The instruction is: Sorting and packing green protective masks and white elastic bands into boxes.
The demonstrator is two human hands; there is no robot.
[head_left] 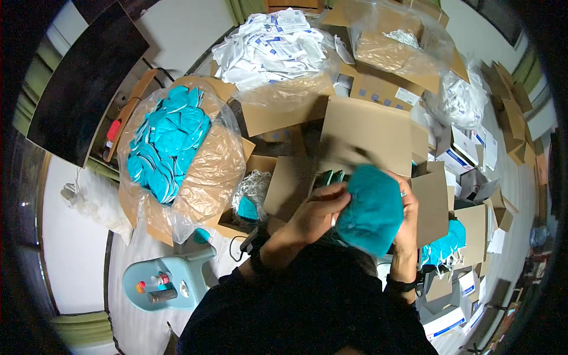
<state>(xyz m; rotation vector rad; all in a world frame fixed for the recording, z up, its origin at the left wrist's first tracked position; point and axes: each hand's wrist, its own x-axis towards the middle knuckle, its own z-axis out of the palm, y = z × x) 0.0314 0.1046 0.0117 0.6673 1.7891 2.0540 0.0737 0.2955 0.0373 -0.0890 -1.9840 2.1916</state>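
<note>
I hold a teal cup-shaped mask (371, 208) up in front of me with both hands. My left hand (319, 208) grips its left edge, fingers curled over the rim. My right hand (408, 220) holds its right side, mostly hidden behind the mask. Just beyond the mask lies an open brown cardboard box (367, 133) with its flaps spread; more teal masks (331, 176) show at its near edge.
A bag-lined box full of teal masks (168, 145) stands at the left. White packets (275, 44) fill a box at the back. More teal masks (444, 245) lie at my right among cardboard boxes. A light blue stool (171, 278) with small bottles stands lower left.
</note>
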